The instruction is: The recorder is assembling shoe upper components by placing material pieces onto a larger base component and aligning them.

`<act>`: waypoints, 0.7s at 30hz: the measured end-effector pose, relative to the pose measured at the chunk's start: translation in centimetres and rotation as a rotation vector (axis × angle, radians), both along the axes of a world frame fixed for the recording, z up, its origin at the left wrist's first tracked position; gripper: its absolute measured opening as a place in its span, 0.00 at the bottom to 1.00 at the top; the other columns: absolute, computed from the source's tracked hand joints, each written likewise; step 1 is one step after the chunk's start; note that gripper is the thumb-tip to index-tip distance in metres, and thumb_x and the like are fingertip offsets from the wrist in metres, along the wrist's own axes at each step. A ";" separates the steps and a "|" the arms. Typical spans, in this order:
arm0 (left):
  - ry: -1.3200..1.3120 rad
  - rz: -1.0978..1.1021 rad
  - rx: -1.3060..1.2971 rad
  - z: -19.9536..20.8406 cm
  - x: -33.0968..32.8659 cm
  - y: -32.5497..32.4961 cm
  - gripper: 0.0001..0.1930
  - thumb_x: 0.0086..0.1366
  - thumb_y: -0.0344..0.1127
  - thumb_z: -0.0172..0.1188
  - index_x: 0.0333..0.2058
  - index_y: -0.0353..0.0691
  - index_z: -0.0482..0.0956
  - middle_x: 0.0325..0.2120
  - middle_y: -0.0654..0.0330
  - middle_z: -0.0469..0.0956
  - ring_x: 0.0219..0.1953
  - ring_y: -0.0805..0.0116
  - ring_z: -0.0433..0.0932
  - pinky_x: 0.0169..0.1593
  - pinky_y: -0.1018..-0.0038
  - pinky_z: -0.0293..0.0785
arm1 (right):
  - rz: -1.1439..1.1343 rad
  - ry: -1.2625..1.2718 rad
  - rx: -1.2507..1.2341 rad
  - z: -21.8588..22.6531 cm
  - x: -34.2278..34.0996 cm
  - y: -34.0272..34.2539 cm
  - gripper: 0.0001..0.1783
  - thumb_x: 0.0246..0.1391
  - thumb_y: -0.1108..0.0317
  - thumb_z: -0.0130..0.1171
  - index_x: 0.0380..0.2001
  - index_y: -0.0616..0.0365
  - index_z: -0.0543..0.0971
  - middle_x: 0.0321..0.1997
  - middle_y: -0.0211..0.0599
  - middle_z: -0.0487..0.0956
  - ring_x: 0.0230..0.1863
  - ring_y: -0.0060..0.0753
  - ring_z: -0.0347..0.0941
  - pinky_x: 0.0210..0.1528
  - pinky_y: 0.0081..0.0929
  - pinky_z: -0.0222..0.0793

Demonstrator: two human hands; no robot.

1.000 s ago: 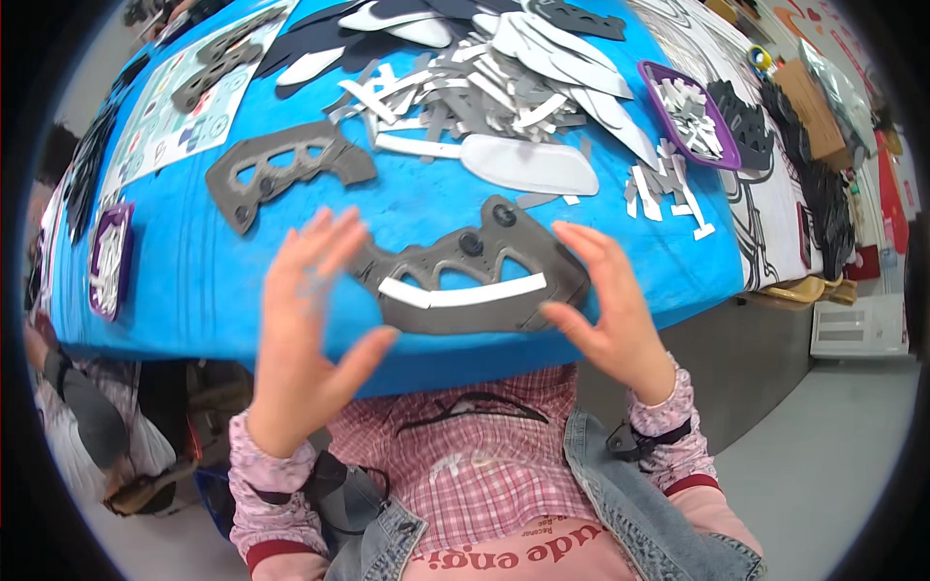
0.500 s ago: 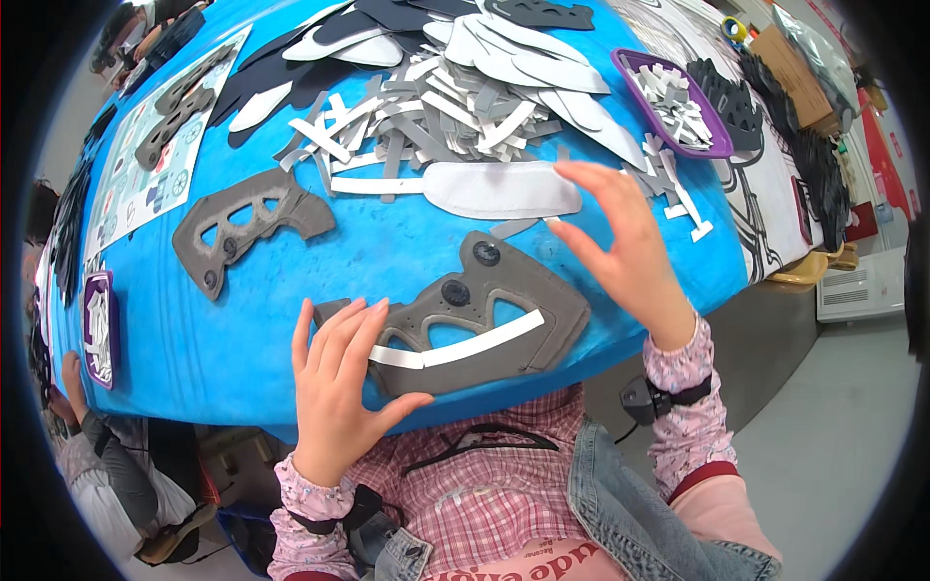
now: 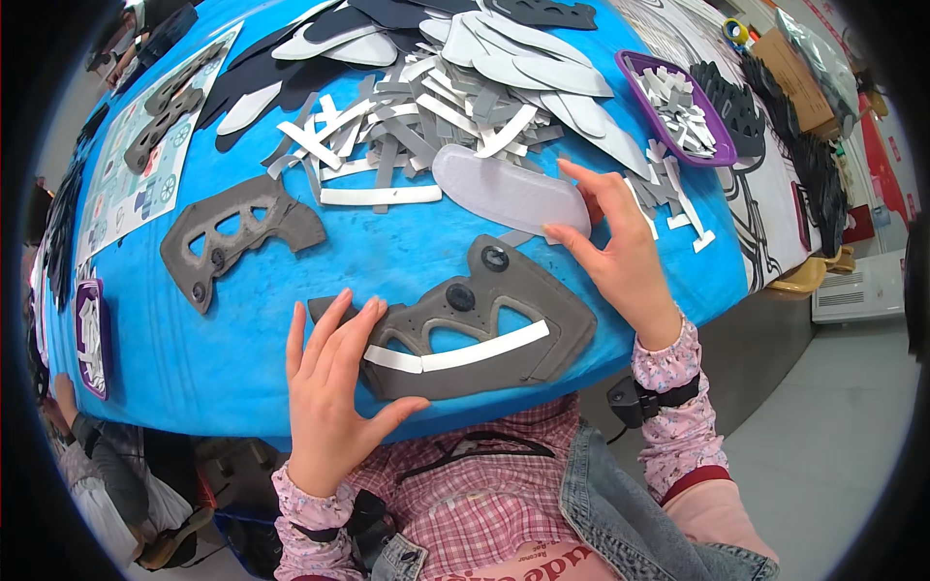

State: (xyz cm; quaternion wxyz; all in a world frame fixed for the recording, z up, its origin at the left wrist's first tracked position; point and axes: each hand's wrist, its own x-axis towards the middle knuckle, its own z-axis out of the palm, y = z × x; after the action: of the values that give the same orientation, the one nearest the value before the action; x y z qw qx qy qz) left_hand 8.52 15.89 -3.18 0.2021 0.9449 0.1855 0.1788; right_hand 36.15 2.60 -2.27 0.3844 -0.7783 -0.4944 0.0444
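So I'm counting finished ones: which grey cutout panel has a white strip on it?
The near panel under the left hand; the far-left panel is bare.

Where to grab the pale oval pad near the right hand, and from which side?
Judging by its pose, pinch the pale oval pad at its rounded right end, from the right. It lies flat, that end is bare, and the right hand already pinches there; strips crowd its far edge.

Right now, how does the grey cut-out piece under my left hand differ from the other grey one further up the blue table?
The near grey piece carries a curved white strip along its lower edge; the far grey piece has none. The left hand presses flat on the near piece's end, while the far piece lies untouched. The near piece looks larger. Both are grey, with window-like cut-outs and dark round studs, flat on the blue table.
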 end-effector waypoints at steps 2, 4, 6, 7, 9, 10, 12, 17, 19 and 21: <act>0.003 -0.008 -0.016 0.2 0.1 0.1 0.48 0.43 0.58 0.72 0.60 0.38 0.65 0.54 0.57 0.75 0.64 0.51 0.65 0.69 0.47 0.45 | 0.005 0.023 0.034 -0.4 0.2 0.0 0.29 0.47 0.68 0.68 0.55 0.57 0.73 0.42 0.40 0.73 0.41 0.42 0.71 0.44 0.32 0.68; 0.007 -0.016 -0.031 0.2 0.2 0.2 0.48 0.43 0.58 0.72 0.60 0.38 0.65 0.54 0.57 0.75 0.64 0.52 0.65 0.69 0.47 0.45 | 0.034 -0.076 0.051 -0.5 0.5 0.0 0.29 0.48 0.68 0.68 0.55 0.56 0.73 0.43 0.40 0.73 0.42 0.42 0.71 0.44 0.32 0.68; 0.008 -0.013 -0.022 0.1 0.1 0.1 0.48 0.43 0.58 0.72 0.60 0.39 0.66 0.54 0.58 0.75 0.64 0.52 0.65 0.69 0.47 0.45 | 0.034 -0.069 0.049 -0.7 0.6 0.0 0.29 0.48 0.68 0.68 0.55 0.56 0.73 0.43 0.41 0.73 0.43 0.42 0.71 0.44 0.32 0.68; 0.012 -0.014 -0.024 0.1 0.2 0.1 0.48 0.43 0.58 0.72 0.60 0.39 0.66 0.54 0.58 0.75 0.64 0.52 0.65 0.69 0.47 0.45 | 0.035 -0.067 0.048 -0.7 0.7 0.0 0.29 0.48 0.68 0.68 0.55 0.56 0.73 0.44 0.41 0.73 0.43 0.43 0.71 0.45 0.32 0.68; -0.025 -0.001 -0.036 -0.2 0.1 0.1 0.45 0.42 0.55 0.73 0.58 0.42 0.68 0.53 0.60 0.76 0.62 0.54 0.68 0.69 0.47 0.45 | 0.038 -0.083 0.044 -0.8 0.6 0.2 0.28 0.48 0.68 0.67 0.55 0.56 0.73 0.44 0.40 0.74 0.43 0.41 0.72 0.44 0.31 0.69; -0.017 0.002 -0.041 -0.3 0.1 0.1 0.45 0.42 0.55 0.73 0.58 0.42 0.68 0.53 0.60 0.76 0.62 0.54 0.68 0.69 0.47 0.45 | 0.040 -0.107 0.045 -0.9 0.5 0.3 0.28 0.49 0.69 0.67 0.55 0.56 0.73 0.44 0.39 0.74 0.42 0.39 0.73 0.43 0.30 0.69; -0.039 -0.015 -0.036 -0.3 0.4 0.2 0.44 0.42 0.55 0.73 0.58 0.42 0.69 0.53 0.60 0.76 0.62 0.54 0.68 0.68 0.47 0.46 | 0.041 -0.040 0.078 -0.6 0.7 0.0 0.26 0.50 0.70 0.66 0.54 0.56 0.74 0.43 0.38 0.75 0.42 0.35 0.73 0.43 0.28 0.70; -0.010 -0.009 -0.032 0.2 0.1 0.2 0.44 0.43 0.53 0.72 0.59 0.42 0.68 0.54 0.59 0.75 0.63 0.53 0.66 0.69 0.48 0.46 | 0.046 0.265 0.240 -0.1 0.8 -0.9 0.18 0.53 0.75 0.63 0.48 0.58 0.77 0.41 0.31 0.77 0.38 0.22 0.75 0.40 0.20 0.71; 0.011 -0.005 -0.033 0.2 0.1 0.1 0.44 0.44 0.52 0.73 0.59 0.42 0.68 0.55 0.59 0.74 0.64 0.53 0.65 0.69 0.48 0.45 | 0.039 0.288 0.284 0.2 0.4 -1.4 0.16 0.54 0.75 0.63 0.46 0.58 0.78 0.40 0.31 0.76 0.38 0.21 0.75 0.40 0.20 0.71; 0.040 0.002 -0.067 0.3 0.2 0.1 0.44 0.44 0.51 0.73 0.60 0.42 0.67 0.56 0.59 0.73 0.65 0.53 0.62 0.70 0.49 0.44 | 0.035 0.314 0.329 1.1 -0.5 -2.1 0.14 0.54 0.74 0.63 0.44 0.59 0.78 0.40 0.30 0.76 0.38 0.20 0.75 0.40 0.19 0.70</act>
State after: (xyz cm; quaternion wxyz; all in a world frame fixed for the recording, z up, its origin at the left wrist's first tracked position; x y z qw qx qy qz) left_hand 8.72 16.03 -2.84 0.2299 0.9407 0.1964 0.1536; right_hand 35.68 0.50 -1.20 0.5774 -0.6801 -0.4426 0.0903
